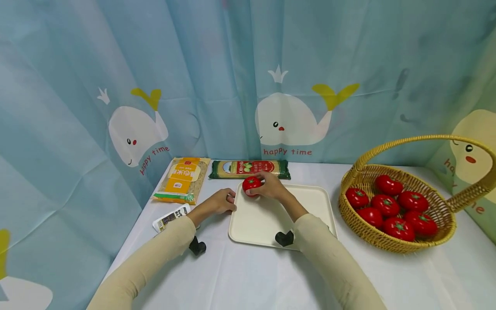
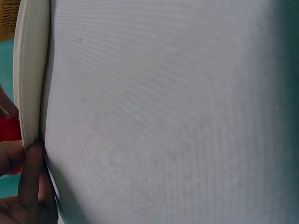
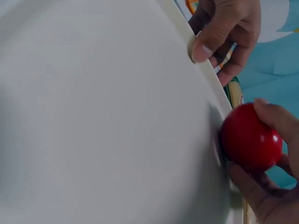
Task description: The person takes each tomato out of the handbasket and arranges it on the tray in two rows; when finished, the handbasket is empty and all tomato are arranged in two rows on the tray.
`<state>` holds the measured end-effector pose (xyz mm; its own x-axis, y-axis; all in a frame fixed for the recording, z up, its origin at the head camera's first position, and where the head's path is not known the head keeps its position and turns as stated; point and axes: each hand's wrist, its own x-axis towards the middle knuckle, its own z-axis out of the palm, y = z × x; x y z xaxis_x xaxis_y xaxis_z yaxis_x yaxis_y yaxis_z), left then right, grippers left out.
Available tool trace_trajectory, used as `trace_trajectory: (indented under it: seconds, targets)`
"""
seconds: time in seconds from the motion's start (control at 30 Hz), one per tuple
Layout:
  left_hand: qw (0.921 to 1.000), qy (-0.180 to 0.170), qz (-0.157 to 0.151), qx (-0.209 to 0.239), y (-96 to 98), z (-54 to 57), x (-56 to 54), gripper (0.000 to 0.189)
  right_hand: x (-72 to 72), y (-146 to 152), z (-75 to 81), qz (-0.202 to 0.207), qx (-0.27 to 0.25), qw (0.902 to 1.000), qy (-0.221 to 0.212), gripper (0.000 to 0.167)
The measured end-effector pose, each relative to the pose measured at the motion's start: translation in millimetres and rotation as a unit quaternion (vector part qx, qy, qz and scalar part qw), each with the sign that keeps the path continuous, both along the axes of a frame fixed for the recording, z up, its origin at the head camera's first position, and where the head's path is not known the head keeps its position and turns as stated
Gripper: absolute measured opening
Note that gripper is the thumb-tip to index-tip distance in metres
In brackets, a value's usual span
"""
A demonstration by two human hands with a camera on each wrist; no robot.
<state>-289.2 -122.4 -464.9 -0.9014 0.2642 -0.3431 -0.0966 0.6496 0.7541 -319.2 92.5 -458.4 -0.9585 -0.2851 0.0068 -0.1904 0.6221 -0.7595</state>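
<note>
A red tomato (image 1: 251, 185) with a green stem top is at the far left corner of a cream rectangular tray (image 1: 279, 215). My right hand (image 1: 270, 186) grips this tomato between thumb and fingers; in the right wrist view the tomato (image 3: 250, 137) sits low against the tray's raised rim. My left hand (image 1: 220, 201) pinches the tray's left rim, its thumb on the inner side and fingers outside, as the right wrist view shows. In the left wrist view the left fingers (image 2: 32, 175) hold the rim from below.
At the right stands a wicker basket (image 1: 399, 245) with a tall handle and several red tomatoes inside. Behind the tray lies a green pasta pack (image 1: 249, 169). To the left are a yellow grain bag (image 1: 182, 180) and a white pouch (image 1: 170, 217). A blue curtain closes off the back.
</note>
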Motion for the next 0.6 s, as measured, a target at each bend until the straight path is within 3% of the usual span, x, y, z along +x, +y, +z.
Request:
trace_trajectory:
  seconds: [0.6]
  targets:
    - [1.0, -0.002, 0.004, 0.004, 0.3, -2.4, -3.0, 0.041, -4.8, -15.8, -5.4, -0.015, -0.044, 0.9989, -0.009, 0.064]
